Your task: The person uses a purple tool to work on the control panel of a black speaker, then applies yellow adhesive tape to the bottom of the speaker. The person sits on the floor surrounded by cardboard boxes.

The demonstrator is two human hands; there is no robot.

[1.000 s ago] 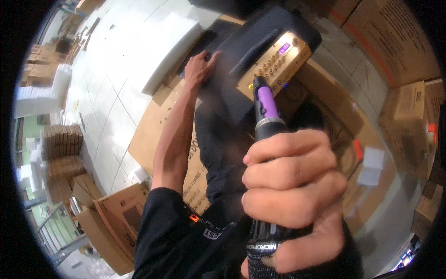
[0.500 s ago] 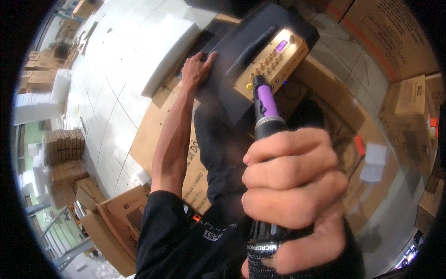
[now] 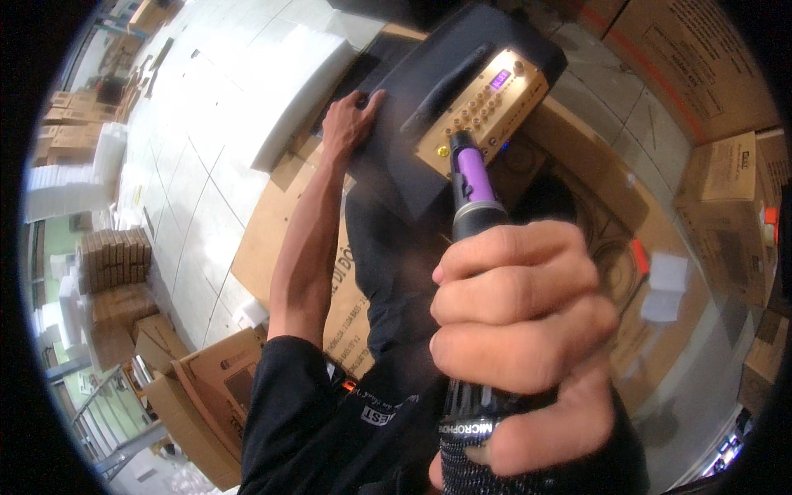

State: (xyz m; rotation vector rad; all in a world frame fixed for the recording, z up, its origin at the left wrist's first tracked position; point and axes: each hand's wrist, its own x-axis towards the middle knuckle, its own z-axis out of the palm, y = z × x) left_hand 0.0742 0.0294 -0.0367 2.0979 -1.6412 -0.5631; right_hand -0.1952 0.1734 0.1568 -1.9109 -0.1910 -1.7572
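Note:
My right hand (image 3: 520, 305) is closed round a microphone (image 3: 477, 172), held large and close in the middle of the view. Its purple and black lower end points away toward the speaker, and the mesh head is toward me. Beyond it lies a black speaker cabinet (image 3: 412, 82) with a gold control panel (image 3: 495, 103) bearing knobs and a small lit purple display. Part of the panel is hidden behind the microphone's end. On the speaker's left side rests my left hand (image 3: 351, 124), thumb and fingers apart and holding nothing.
Flat cardboard (image 3: 264, 239) spreads under the speaker. Large cartons (image 3: 701, 66) stand at the right, and an open carton (image 3: 206, 404) sits lower left. White foam (image 3: 305, 91) lies beyond my left hand. A white paper (image 3: 664, 285) is on the right side.
My right hand and the microphone have shifted very slightly. My left hand stays in place on the speaker.

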